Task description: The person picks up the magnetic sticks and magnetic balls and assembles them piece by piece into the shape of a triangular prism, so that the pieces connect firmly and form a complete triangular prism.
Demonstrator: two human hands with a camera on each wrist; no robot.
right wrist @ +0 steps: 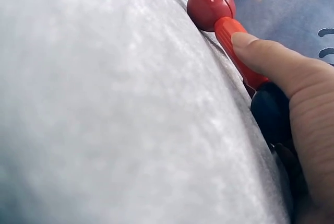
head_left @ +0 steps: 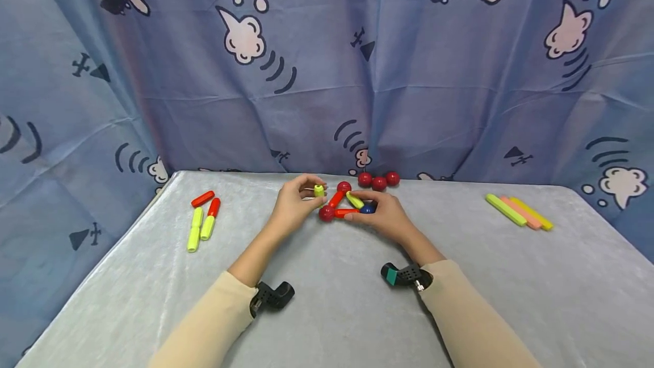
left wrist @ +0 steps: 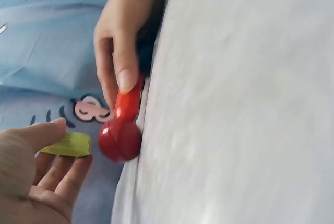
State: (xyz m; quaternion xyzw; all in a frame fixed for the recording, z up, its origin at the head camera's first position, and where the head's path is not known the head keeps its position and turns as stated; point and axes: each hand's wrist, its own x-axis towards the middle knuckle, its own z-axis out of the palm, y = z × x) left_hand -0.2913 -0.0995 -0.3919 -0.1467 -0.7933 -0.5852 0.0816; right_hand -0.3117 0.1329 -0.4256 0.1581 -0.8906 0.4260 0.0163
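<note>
Between the thumb and fingers of my left hand (head_left: 291,206) is a short yellow-green rod (left wrist: 70,144). It is held just left of a triangle of magnetic-looking rods and balls on the table. Two red balls (head_left: 326,213) and a blue ball (head_left: 367,209) form the corners; a front red rod (right wrist: 237,49), another red rod (head_left: 336,199) and a yellow-green rod (head_left: 355,200) make the sides. My right hand (head_left: 384,216) grips the triangle at its right side, the thumb on the front red rod. Its fingers partly hide the blue ball.
Several red and yellow-green rods (head_left: 195,230) lie at the left of the grey-white tabletop (head_left: 332,305). Three red balls (head_left: 379,183) sit at the back edge. Three sticks (head_left: 518,212), green, orange and yellow, lie at the right. A blue patterned curtain (head_left: 317,72) hangs behind.
</note>
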